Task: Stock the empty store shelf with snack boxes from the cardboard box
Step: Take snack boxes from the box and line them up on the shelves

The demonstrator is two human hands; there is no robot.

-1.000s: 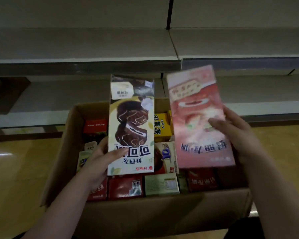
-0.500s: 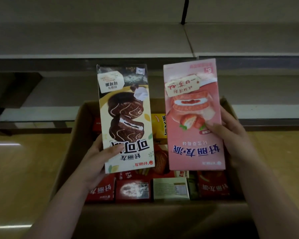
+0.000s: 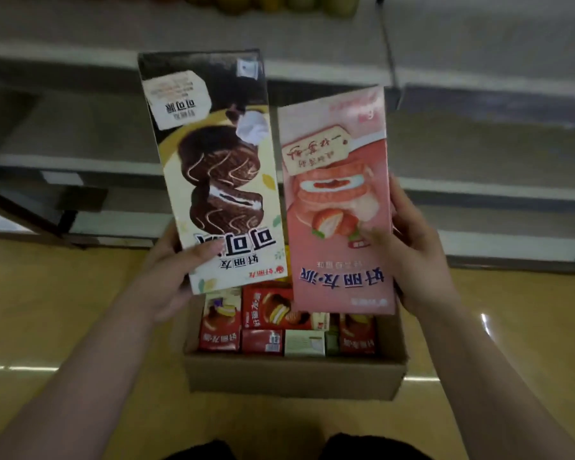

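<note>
cardboard box [image 3: 289,376]: sitting open on the yellow floor [image 3: 63,327] between the two forearms, nearest of the things; near wall facing the camera.
boxes inside [image 3: 263,322]: small red snack boxes lying packed in rows, one pale box among them; far rows being hidden behind the two held boxes.
left hand [image 3: 166,277]: gripping the chocolate box [image 3: 213,174] by its lower left corner, thumb lying across the front, fingers curling behind.
chocolate box: being held above the cardboard box, long side up, tilting slightly left, print upside down; dark pies showing on a cream front.
right hand [image 3: 415,257]: gripping the pink box [image 3: 339,200] by its right edge, thumb pressing on the front, fingers wrapping behind.
pink box: being held above the cardboard box, just right of the chocolate box, edges nearly touching; print upside down, strawberry pies showing; top sitting lower than the chocolate box top.
lower shelf [image 3: 478,144]: lying bare behind both held boxes, grey, blurring.
upper shelf [image 3: 113,31]: running across the top; yellowish goods at its far edge too blurred to identify.
</note>
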